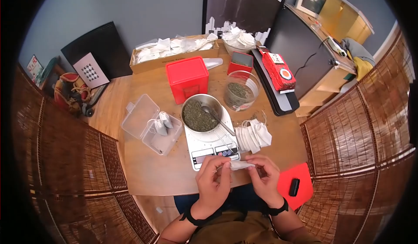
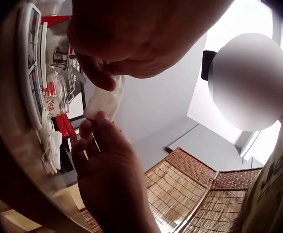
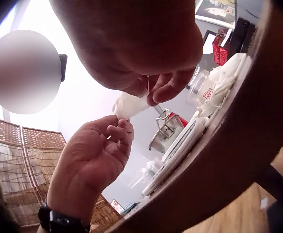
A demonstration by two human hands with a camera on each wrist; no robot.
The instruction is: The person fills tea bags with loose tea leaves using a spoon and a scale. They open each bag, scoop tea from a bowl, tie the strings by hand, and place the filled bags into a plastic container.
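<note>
Over the table's front edge, my left hand [image 1: 212, 181] and my right hand [image 1: 266, 178] pinch opposite ends of a small white drawstring tea bag [image 1: 239, 164]. The tea bag [image 2: 105, 101] stretches between the fingertips in the left wrist view; in the right wrist view the bag [image 3: 129, 105] is partly covered by fingers. Just beyond the hands, a steel pot [image 1: 217, 125] of dried leaves [image 1: 196, 115], with a spoon [image 1: 213, 114] in it, stands on a white kitchen scale [image 1: 196, 146]. Right of it lies a row of white tea bags [image 1: 252, 136].
An open clear plastic box [image 1: 150, 146] at left holds filled tea bags [image 1: 162, 124]. Behind stand a red canister [image 1: 187, 76], a clear jar [image 1: 241, 99] of leaves and a cardboard box [image 1: 174, 57] of white bags. A red packet [image 1: 277, 72] lies at the right.
</note>
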